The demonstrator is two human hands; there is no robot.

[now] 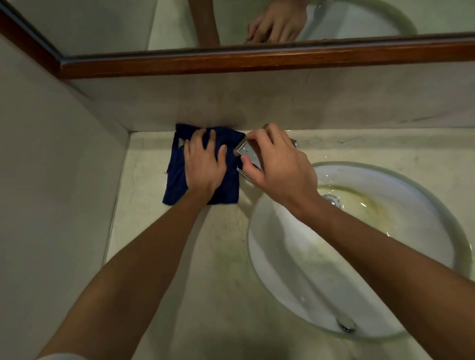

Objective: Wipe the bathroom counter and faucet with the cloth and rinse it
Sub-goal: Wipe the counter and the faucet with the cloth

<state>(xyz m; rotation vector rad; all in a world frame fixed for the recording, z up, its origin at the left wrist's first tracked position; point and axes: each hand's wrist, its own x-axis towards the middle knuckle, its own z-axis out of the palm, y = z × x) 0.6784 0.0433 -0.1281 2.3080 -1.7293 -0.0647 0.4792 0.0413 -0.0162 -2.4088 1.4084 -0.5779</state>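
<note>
A dark blue cloth [176, 165] lies spread on the pale marble counter [216, 247], close to the back wall and left of the faucet. My left hand [204, 167] rests flat on the cloth with its fingers spread. The chrome faucet [250, 154] stands between the cloth and the basin, with water drops on its flat top. My right hand [278, 165] grips the faucet, fingers curled over its top and thumb at its near side. Most of the faucet is hidden under that hand.
A round white basin [449, 218] with a stained bottom and a metal drain [332, 199] sits on the counter at the right. A wall [37, 197] closes the counter on the left. A wood-framed mirror [237, 61] hangs above the backsplash.
</note>
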